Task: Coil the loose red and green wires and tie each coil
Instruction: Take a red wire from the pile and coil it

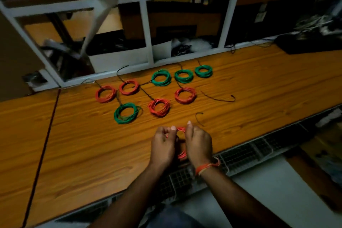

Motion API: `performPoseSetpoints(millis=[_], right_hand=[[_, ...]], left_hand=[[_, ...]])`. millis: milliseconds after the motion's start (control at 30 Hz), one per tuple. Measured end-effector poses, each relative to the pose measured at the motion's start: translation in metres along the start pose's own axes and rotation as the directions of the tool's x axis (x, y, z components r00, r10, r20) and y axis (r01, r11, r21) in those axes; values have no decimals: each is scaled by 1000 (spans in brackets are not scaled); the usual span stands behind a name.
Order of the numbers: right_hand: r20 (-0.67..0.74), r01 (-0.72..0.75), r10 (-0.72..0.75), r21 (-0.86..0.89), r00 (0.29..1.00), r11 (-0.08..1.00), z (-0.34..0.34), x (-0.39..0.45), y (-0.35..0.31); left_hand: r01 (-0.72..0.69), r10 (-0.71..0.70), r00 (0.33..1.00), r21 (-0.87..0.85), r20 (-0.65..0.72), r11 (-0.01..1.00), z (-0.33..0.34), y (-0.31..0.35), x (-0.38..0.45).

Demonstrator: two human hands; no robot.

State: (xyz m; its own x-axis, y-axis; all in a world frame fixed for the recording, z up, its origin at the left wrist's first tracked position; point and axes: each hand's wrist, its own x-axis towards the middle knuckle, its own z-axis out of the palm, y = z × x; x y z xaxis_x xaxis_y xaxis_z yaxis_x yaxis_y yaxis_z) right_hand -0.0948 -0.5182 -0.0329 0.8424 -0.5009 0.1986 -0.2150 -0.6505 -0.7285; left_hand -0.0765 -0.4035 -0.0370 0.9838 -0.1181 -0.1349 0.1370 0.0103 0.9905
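Observation:
A red wire coil (181, 129) stands between my two hands near the front edge of the wooden table (74, 153). My left hand (162, 146) grips its left side with curled fingers, and my right hand (199, 144) grips its right side. Most of this coil is hidden by my hands. Several finished coils lie further back: red ones (105, 94) (129, 87) (159, 107) (185, 95) and green ones (126, 113) (161, 77) (184, 76) (203, 71), with thin dark ties trailing from them.
Two loose dark tie pieces (218, 99) (199, 118) lie right of the coils. A white shelf frame (148, 42) with boxes and clutter stands behind the table. A grey grid-like rail (249, 153) runs along the table's front edge. A dark bag (311, 42) sits far right.

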Motion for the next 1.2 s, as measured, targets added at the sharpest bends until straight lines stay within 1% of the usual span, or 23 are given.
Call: performPoseSetpoints(millis=[100,133,167,300,333,367,433,500,567,667,767,833,900,1033,1100,1133,1167,1200], right_hand=[[168,54,-36,-101,985,993,3,33,19],[190,47,-22,-124,982,991,-1,47,26],[181,31,-1,-164,983,986,-6,66,35],[3,-76,83,-361,997,929,-31,144,58],[9,-76,87,-410,996,909,-35,164,64],[46,-52,84,-468,995,882,-38,181,68],[179,7,111,-552,978,834,-39,211,76],[337,90,175,-643,925,761,-37,228,74],[405,174,180,-694,896,699,-34,236,70],[428,271,69,-681,901,680,-31,226,78],[397,332,-97,-583,913,741,-33,212,104],[425,410,-192,-514,885,753,-34,209,113],[481,480,-238,-478,844,736,-35,212,117],[479,537,-340,-368,809,759,-43,217,118],[450,577,-428,-271,783,771,-50,213,126],[412,578,-460,-230,787,783,-55,209,128],[356,555,-467,-205,809,806,-60,206,130],[296,510,-445,-199,845,837,-65,203,130]], left_hand=[[10,-10,1000,38,-2,999,7,-20,35],[7,-6,1000,58,-8,998,10,-22,43],[1,-1,1000,70,-11,998,14,-25,52],[-88,91,996,210,-8,974,23,-26,68],[-99,108,994,232,-27,968,26,-26,71],[-109,124,991,252,-47,962,28,-27,73],[-105,131,988,270,-82,957,31,-27,75],[-87,117,987,247,-110,965,32,-29,75],[-57,86,986,191,-146,980,33,-30,76],[-31,58,980,141,-189,990,35,-28,75],[-17,29,977,58,-212,998,39,-25,72],[-4,13,974,41,-226,999,40,-24,71],[9,1,972,39,-235,999,39,-22,71],[11,-2,968,32,-252,999,38,-22,72],[5,0,968,17,-250,1000,39,-22,72],[1,4,968,17,-250,1000,39,-22,72],[-3,5,968,8,-250,1000,40,-22,73],[-7,7,968,1,-251,1000,40,-22,73]])
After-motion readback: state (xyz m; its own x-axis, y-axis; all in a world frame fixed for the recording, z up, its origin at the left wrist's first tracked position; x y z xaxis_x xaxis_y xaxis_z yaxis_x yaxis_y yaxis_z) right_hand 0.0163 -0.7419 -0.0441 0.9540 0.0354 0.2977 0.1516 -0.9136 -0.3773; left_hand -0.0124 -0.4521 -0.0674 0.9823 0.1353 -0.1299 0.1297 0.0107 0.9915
